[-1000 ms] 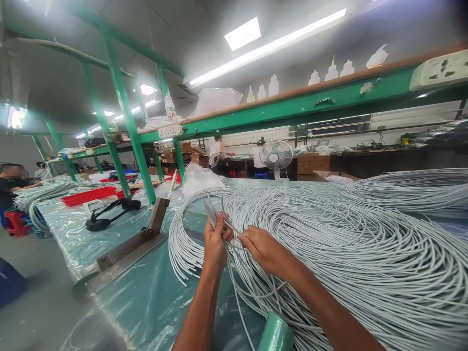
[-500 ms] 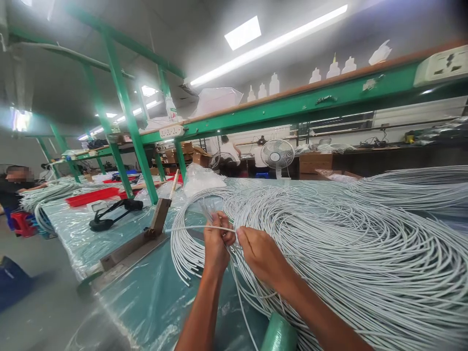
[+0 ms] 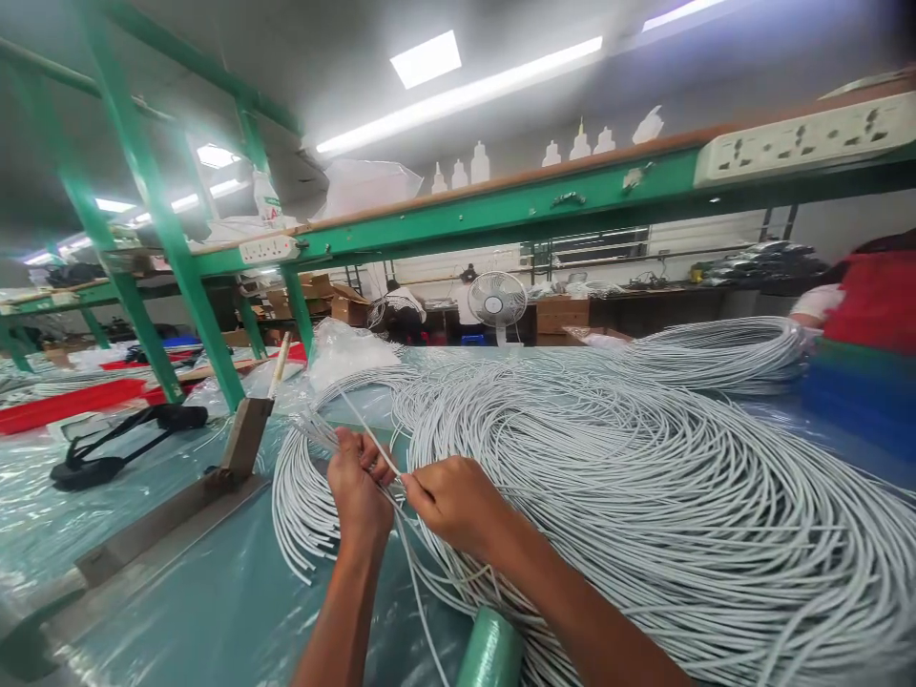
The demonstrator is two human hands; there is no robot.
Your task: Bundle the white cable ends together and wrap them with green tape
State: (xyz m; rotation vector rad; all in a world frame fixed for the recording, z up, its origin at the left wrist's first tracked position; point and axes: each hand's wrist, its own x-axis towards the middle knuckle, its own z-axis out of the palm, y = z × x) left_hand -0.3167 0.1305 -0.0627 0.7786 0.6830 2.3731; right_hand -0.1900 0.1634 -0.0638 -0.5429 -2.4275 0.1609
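My left hand (image 3: 360, 482) is closed around a small bunch of thin white cables (image 3: 317, 429), whose ends stick out past the knuckles. My right hand (image 3: 454, 501), fingers pinched, grips a single white cable (image 3: 368, 434) that slants up and left across the left hand's fingers. Both hands are close together above the table. Under and beside them spreads a large coiled heap of white cables (image 3: 608, 477). A curved sheaf of cut cable ends (image 3: 301, 515) lies left of my left hand. Part of the held bunch is hidden by my fingers.
A guillotine cutter (image 3: 172, 520) stands at the left, with a black strapped item (image 3: 129, 439) behind it. A green roll (image 3: 490, 654) sits near the front edge. Green shelf framing (image 3: 501, 219) crosses behind. A person in red (image 3: 873, 296) is at the right.
The view has turned right. The single cable has swung from nearly level to slanting up and left. Both hands keep their grip, and a person in red has come into view.
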